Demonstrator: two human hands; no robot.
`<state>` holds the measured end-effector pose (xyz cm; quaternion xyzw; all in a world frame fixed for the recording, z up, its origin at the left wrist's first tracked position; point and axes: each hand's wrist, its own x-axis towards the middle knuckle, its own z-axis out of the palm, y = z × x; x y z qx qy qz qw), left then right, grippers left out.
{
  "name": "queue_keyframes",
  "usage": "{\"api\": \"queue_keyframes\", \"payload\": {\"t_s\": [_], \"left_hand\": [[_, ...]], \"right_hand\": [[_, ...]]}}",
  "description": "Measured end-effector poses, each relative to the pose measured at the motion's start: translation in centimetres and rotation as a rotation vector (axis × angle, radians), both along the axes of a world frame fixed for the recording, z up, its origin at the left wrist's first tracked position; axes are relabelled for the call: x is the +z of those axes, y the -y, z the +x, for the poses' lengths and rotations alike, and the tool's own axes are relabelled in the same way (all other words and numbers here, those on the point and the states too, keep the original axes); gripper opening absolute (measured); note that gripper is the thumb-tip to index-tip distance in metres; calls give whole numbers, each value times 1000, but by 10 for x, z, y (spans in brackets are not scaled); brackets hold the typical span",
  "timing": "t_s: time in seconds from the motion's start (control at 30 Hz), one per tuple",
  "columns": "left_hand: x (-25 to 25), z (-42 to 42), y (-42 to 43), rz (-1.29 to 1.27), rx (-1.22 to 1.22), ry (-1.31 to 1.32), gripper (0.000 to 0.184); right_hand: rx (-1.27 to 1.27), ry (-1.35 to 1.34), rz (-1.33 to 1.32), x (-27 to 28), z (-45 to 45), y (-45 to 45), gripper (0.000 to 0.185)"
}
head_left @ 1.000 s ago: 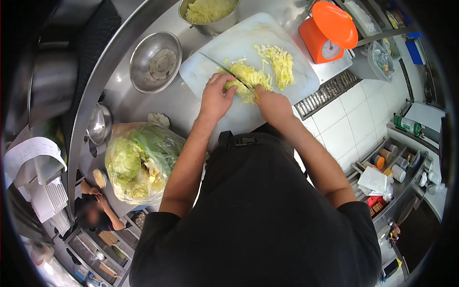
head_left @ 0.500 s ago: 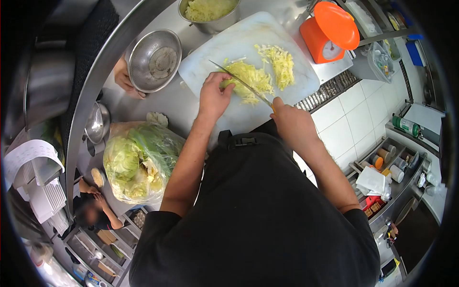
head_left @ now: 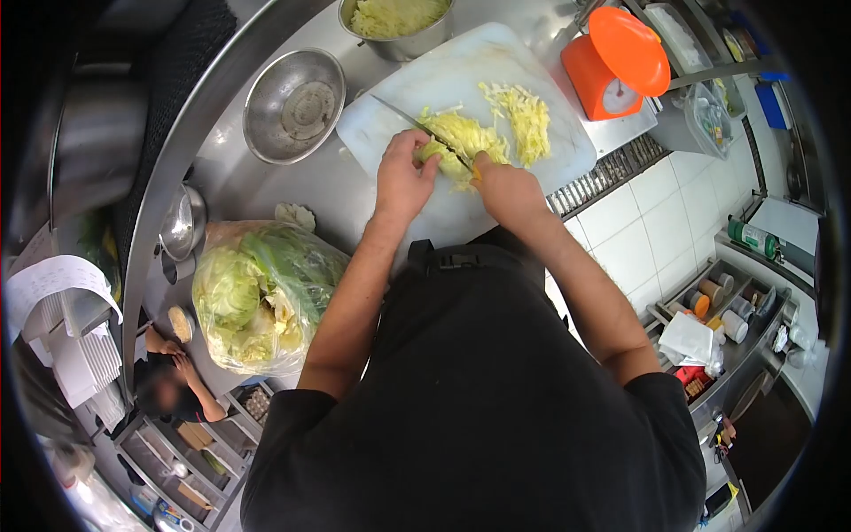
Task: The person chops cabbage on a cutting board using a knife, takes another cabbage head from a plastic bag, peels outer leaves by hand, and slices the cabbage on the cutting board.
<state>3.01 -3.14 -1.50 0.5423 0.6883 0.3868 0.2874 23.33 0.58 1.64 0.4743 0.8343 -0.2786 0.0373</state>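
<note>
My right hand [head_left: 510, 191] is wrapped round the yellow handle of a long kitchen knife [head_left: 403, 115]. Its blade slants up and left across the lettuce. With curled fingers, my left hand [head_left: 406, 176] grips a piece of lettuce [head_left: 432, 158] close beside the blade. A heap of shredded lettuce [head_left: 474, 133] lies just beyond the knife on the white cutting board [head_left: 390, 75]. Farther right on the board is a second, separate pile of shreds [head_left: 529, 124]. The fingertips of my left hand are partly hidden.
Left of the board stands a steel bowl [head_left: 294, 106]; behind it, a pot of shredded lettuce [head_left: 399, 22]. A clear bag of lettuce [head_left: 261, 297] sits by my left forearm. An orange scale [head_left: 612, 71] stands at the right. Another person [head_left: 173, 390] is at the lower left.
My right hand has pushed the knife leftward, its handle now nearer the lettuce. Another person's hand, earlier at the steel bowl, is gone from there. The view has shifted slightly.
</note>
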Motion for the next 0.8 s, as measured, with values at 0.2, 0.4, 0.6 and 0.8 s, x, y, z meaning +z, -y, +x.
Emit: {"api": "queue_keyframes", "payload": {"t_s": [0.2,0.4,0.6,0.8], "left_hand": [[2,1,0,41,-6,-23,21],[-3,0,0,55,-38,-64,15],[-6,2,2,89,-28,-89,16],[-11,-1,4,100,-50,-140,18]], "right_hand": [[-2,42,-12,66,23,10,22],[6,108,-52,83,38,31,20],[-14,93,-27,63,31,38,18],[-8,33,27,-4,6,23,20]]}}
